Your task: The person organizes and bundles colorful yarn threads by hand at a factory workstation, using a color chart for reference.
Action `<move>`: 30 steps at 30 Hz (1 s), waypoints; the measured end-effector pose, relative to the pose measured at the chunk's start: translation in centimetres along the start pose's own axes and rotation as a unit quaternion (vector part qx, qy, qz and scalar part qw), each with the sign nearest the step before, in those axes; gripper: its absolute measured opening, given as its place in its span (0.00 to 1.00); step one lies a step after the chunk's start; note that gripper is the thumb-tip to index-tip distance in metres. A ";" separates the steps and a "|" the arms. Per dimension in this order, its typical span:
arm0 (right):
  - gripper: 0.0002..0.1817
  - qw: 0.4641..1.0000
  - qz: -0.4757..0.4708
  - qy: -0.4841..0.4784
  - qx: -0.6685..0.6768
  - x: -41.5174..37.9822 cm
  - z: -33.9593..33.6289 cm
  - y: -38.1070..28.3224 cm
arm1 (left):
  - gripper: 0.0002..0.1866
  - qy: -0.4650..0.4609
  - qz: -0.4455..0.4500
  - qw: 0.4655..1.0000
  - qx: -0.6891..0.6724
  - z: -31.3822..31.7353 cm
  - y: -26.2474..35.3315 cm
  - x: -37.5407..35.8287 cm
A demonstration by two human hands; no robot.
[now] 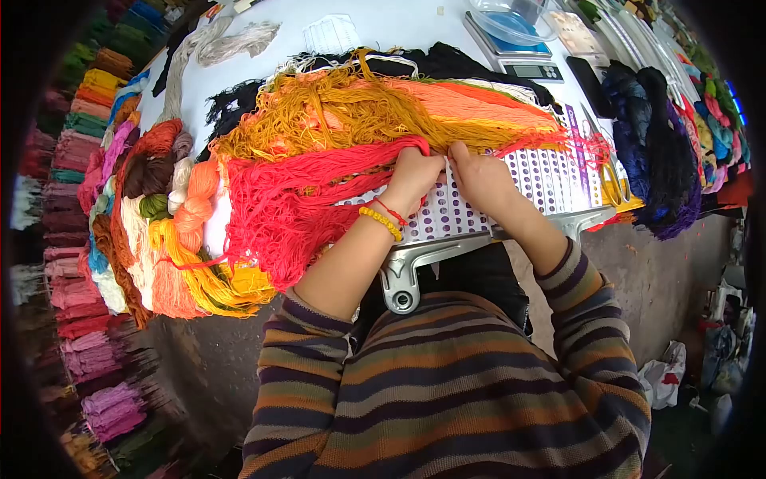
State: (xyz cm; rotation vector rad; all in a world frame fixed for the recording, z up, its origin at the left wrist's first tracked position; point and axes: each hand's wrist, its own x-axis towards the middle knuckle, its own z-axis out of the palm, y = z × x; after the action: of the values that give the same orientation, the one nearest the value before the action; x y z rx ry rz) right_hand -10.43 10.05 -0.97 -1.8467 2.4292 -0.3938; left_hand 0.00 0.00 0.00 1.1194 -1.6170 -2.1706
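My left hand is closed around a thick hank of pinkish-red yarn, whose loose strands spread out to the left. Close beside it, my right hand has its thumb and fingers pinched together; what lies between them is too small to tell. Under both hands is a white card with rows of purple-rimmed holes. Thin red strands lie across the card's right part. Mustard yarn and orange yarn are heaped just beyond my hands.
A metal bar with a rounded end runs along the near edge. Scissors lie at the right, near dark yarn hanks. Farther back are a scale and a clear plastic tub. Coloured skeins hang over the left edge.
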 end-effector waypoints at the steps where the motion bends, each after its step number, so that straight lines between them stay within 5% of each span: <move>1: 0.08 1.000 -0.003 0.013 -0.010 -0.1 0.0 -0.1 | 0.07 0.002 0.000 1.000 0.000 0.0 0.3 -0.2; 9: 0.04 0.999 -0.007 0.038 -0.017 -0.2 -0.7 -1.5 | 0.06 -0.040 0.026 0.999 -0.009 -0.6 0.3 0.1; 12: 0.06 0.998 0.065 0.014 0.018 0.3 -0.4 -1.1 | 0.06 -0.033 0.015 0.999 0.013 -0.4 0.1 0.1; 14: 0.08 0.960 0.086 0.076 0.255 0.7 0.7 0.3 | 0.03 -0.033 0.049 0.998 0.034 -0.2 0.1 0.0; 15: 0.10 0.958 0.112 0.053 0.258 0.6 0.2 0.0 | 0.03 -0.032 0.050 0.998 0.034 -0.3 -0.2 0.4; 18: 0.11 0.960 0.145 0.005 0.241 0.0 -1.9 -1.4 | 0.04 -0.004 0.061 0.988 0.145 -0.9 -1.4 1.3; 20: 0.11 0.964 0.142 0.003 0.226 -0.3 -0.6 -0.4 | 0.07 0.085 0.234 0.870 0.426 -2.1 -1.2 1.0; 24: 0.11 0.967 0.153 0.008 0.205 -0.7 -0.5 -0.4 | 0.11 0.032 0.157 0.930 0.331 -4.7 -1.0 1.4; 30: 0.10 0.966 0.166 0.024 0.195 -0.9 -0.8 -1.0 | 0.12 0.048 0.184 0.933 0.306 -4.3 -1.3 1.4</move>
State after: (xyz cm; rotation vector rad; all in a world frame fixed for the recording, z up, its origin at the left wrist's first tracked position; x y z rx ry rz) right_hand -9.37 10.81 -0.01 -1.2627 2.4067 -0.8239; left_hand 2.28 -3.39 -2.21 0.9260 -2.3130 -1.3879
